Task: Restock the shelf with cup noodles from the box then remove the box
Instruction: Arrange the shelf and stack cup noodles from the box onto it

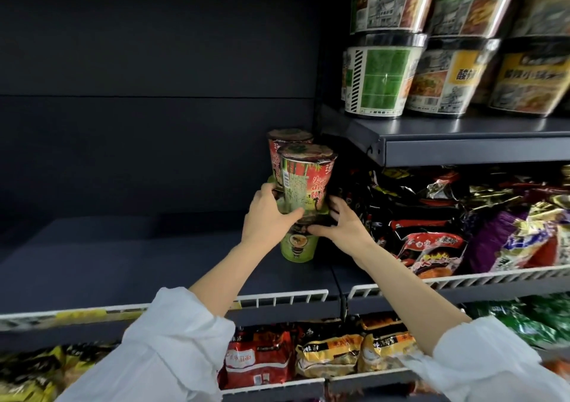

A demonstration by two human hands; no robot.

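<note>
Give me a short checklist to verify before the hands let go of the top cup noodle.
1. Red cup noodle sits upright on the green cup noodle: ok.
2. Left hand steadies the stack: ok, its fingers curl round the red cup's base.
3. Right hand supports the other side: ok.
4. Stack behind it stands straight: ok.
5. Free room on the dark shelf for more cups: ok.
6. Box within reach: cannot tell, not in view.
</note>
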